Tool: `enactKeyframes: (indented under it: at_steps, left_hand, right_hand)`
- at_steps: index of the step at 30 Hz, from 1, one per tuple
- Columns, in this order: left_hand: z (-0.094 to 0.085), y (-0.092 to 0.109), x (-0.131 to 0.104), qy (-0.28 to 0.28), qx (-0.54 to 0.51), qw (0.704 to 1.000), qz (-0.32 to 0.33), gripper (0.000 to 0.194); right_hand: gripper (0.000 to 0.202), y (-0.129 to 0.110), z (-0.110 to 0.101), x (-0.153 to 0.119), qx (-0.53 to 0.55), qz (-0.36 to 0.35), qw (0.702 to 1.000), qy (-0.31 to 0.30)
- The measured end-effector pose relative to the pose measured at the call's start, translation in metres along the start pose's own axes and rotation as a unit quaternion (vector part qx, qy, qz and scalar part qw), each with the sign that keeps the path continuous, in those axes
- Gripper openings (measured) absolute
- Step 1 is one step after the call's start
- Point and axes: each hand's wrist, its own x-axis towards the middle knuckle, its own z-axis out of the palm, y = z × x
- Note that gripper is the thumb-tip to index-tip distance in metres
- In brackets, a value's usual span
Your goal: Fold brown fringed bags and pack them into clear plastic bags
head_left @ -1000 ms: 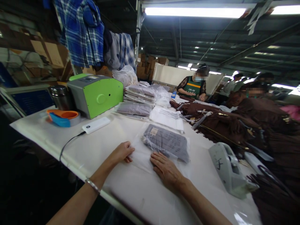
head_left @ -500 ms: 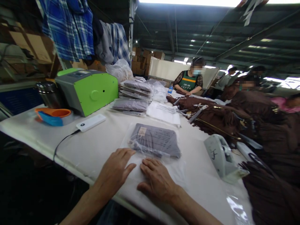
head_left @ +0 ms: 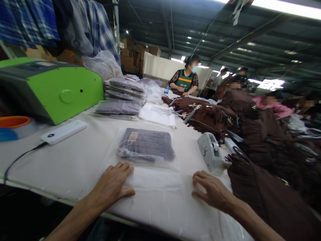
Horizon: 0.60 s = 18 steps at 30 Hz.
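Observation:
A clear plastic bag [head_left: 155,179] lies on the white table before me, with a folded grey garment [head_left: 150,142] and a beige tag inside. Its near end is flat and see-through. My left hand [head_left: 114,182] rests with fingers stretched on the bag's near left part, thumb apart. To the right of the bag, my right hand [head_left: 213,189] is off it, fingers spread and slightly bent, holding nothing. A pale tape dispenser [head_left: 209,154] stands just beyond the right hand.
Left stand a green and grey machine [head_left: 67,93] and a white power bank [head_left: 64,132] with a cable. Behind are stacked bagged garments [head_left: 125,90] and white bags [head_left: 157,115]. Brown fringed garments [head_left: 265,134] heap at the right. A co-worker [head_left: 185,80] stands across the table.
My right hand has lifted off the bag and moved right, toward the tape dispenser. My left hand stays on the bag's left side. The whole view has turned rightward.

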Motion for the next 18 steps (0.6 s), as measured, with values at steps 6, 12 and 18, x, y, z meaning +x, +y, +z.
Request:
enactKeyframes:
  at_steps: [6, 12, 18]
  left_hand:
    - [0.003, 0.003, 0.001, -0.012, 0.016, 1.0, -0.008, 0.047]
    - [0.004, 0.001, 0.001, -0.017, 0.008, 1.0, -0.014, 0.048]
    - [0.007, 0.0, 0.0, -0.017, 0.0, 1.0, -0.021, 0.048]
  right_hand:
    - [0.03, -0.001, 0.017, 0.04, 0.306, 0.265, 0.914, -0.017]
    - [0.025, -0.023, 0.026, 0.072, 0.339, 0.254, 0.9, -0.108]
    - [0.008, -0.041, 0.011, 0.049, 0.253, 0.182, 0.95, -0.007]
